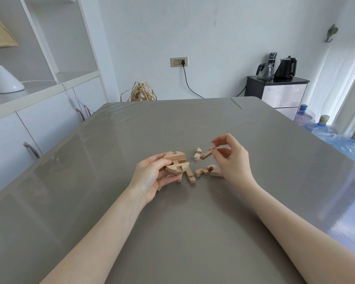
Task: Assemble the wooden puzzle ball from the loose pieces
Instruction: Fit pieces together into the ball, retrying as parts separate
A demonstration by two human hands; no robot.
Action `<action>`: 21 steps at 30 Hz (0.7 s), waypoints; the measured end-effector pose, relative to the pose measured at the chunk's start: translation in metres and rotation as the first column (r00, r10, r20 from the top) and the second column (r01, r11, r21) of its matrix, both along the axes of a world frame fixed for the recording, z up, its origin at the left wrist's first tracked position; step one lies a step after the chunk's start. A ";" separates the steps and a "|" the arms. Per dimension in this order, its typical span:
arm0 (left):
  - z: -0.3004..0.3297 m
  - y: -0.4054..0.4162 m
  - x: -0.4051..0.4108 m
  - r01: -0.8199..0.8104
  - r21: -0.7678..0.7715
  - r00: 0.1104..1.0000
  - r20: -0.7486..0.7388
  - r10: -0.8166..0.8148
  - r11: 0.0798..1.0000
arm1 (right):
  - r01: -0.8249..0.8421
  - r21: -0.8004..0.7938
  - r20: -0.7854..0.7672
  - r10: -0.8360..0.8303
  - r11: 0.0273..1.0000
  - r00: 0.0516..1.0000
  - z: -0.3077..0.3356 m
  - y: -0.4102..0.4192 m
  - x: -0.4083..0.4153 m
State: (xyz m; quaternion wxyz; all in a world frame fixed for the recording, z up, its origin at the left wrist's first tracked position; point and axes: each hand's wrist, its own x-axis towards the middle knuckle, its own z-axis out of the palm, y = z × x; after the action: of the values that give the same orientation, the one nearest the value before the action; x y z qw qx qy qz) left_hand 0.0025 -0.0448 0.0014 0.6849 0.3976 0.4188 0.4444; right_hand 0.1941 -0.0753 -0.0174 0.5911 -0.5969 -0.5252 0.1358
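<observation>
Two bare forearms reach in from the near edge over the smooth grey table (172, 232); the left hand (150, 179) lies palm-up near the middle of the tabletop, its fingers curled around the partly built pale wooden puzzle ball (175, 163), the thumb pressing its far side and the fingertips tucked under its near side; the ball shows two rounded half-disc sections with notched bars crossing between them, and it rests low, at or just above the surface. Just beside it to the right lie loose pieces on the table: a straight notched wooden bar (190, 176) touching the ball's lower edge, then a stepped zigzag wooden piece (206, 171) next to the right wrist. The right hand (232, 158) hovers a little farther out, thumb and forefinger pinched on the upper end of a slim notched wooden stick (208, 153), the other fingers loosely bent; the stick slants down to the left, its lower end close to a small curved wooden wedge (198, 153) lying on the table; whether the two touch is unclear. Beyond the table's far edge stands a bundle of dry straw-coloured raffia (141, 92) against the white wall.
</observation>
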 end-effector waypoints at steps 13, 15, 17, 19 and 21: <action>0.000 0.001 -0.001 0.005 0.011 1.000 -0.001 -0.005 1.000 | -0.151 -0.070 -0.360 0.116 0.986 0.926 0.006 -0.003 -0.009; -0.001 0.001 -0.001 0.005 0.014 1.000 -0.001 -0.005 1.000 | -0.165 -0.103 -0.375 0.116 0.981 0.920 0.005 -0.003 -0.009; -0.001 0.001 -0.001 0.007 0.017 1.000 0.000 -0.007 1.000 | -0.184 -0.128 -0.392 0.121 0.975 0.912 0.006 -0.003 -0.009; -0.001 0.002 -0.001 0.011 0.018 1.000 0.001 -0.011 1.000 | -0.205 -0.159 -0.400 0.127 0.966 0.908 0.006 -0.004 -0.010; -0.002 0.002 -0.002 0.015 0.022 1.000 -0.004 -0.015 1.000 | -0.217 -0.186 -0.391 0.130 0.958 0.911 0.006 -0.004 -0.009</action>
State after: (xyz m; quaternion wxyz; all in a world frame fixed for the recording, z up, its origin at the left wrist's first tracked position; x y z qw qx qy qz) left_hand 0.0009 -0.0427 -0.0006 0.6829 0.4090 0.4124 0.4431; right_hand 0.1846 -0.0795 -0.0119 0.5943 -0.5738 -0.4349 0.3582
